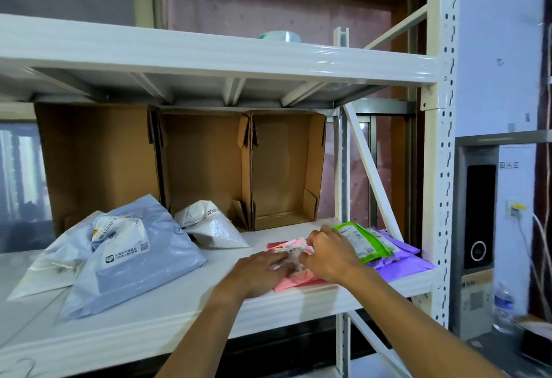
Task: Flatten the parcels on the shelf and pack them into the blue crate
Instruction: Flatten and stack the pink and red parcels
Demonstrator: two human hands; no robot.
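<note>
Pink parcel [298,280] low and right of centre, lying near the front edge of the shelf [179,303]. Pinned on its left side by the left hand [263,270], fingers straight and pressing down, gripping nothing. Pinched near its upper edge by the right hand [328,255], fingers curled onto the crumpled plastic beside the label. Looks like the flattening step, on this one parcel, with packing not yet begun. Calls next for smoothing outward from the middle to get it flat, then lifting it away to the blue crate, nowhere in the frame, contents impossible to tell. Just right of the hands, a green parcel [364,241] resting on top of purple parcels [400,261] at the shelf's right end, already fairly flat. Over at lower left, a puffy grey parcel [134,258] lying across a white bag [44,276]; behind it, near centre, a white parcel [212,225] standing up in a peak. Both likely to need firmer pressing. Farther back, three cardboard boxes [206,168] side by side, tipped over with mouths forward, showing only bare cardboard inside. At top centre, on the upper shelf [209,55], a roll of tape [280,35].
</note>
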